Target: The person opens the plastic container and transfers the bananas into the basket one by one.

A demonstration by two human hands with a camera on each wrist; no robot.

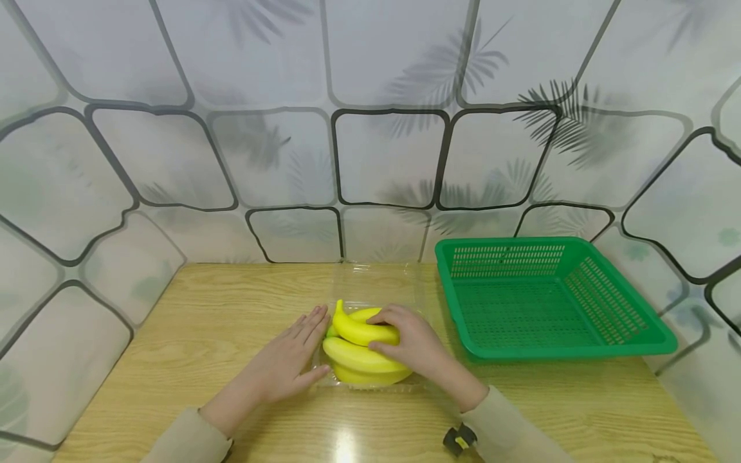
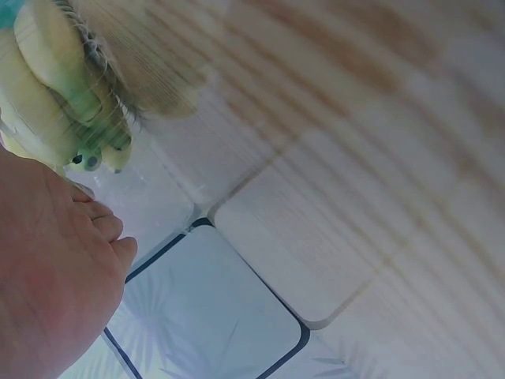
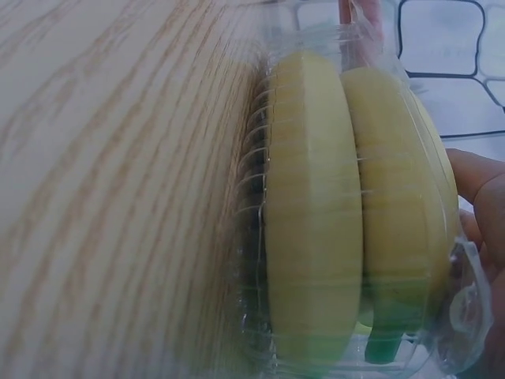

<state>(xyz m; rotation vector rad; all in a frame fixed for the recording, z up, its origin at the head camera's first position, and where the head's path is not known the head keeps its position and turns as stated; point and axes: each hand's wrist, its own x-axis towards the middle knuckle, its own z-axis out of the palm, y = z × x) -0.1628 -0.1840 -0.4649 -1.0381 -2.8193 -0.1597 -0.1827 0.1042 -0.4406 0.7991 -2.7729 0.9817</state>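
Note:
Several yellow bananas (image 1: 367, 359) are piled in a clear plastic container (image 1: 376, 281), whose transparent lid stands open toward the wall. My right hand (image 1: 412, 341) grips the right end of the uppermost banana (image 1: 356, 330), thumb on the near side and fingers over the far side. On the left, my left hand (image 1: 289, 360) lies flat with straight fingers along the container's side. The left wrist view shows that hand's palm (image 2: 55, 268) beside the green-tipped bananas (image 2: 47, 103). Through the container's ribbed wall, the right wrist view shows stacked bananas (image 3: 316, 197).
A green plastic basket (image 1: 521, 315) stands on the right of the wooden table (image 1: 220, 321), close to the container. Behind the table rises a patterned wall (image 1: 388, 157), which continues along both sides. A small black object (image 1: 460, 440) is by the right sleeve.

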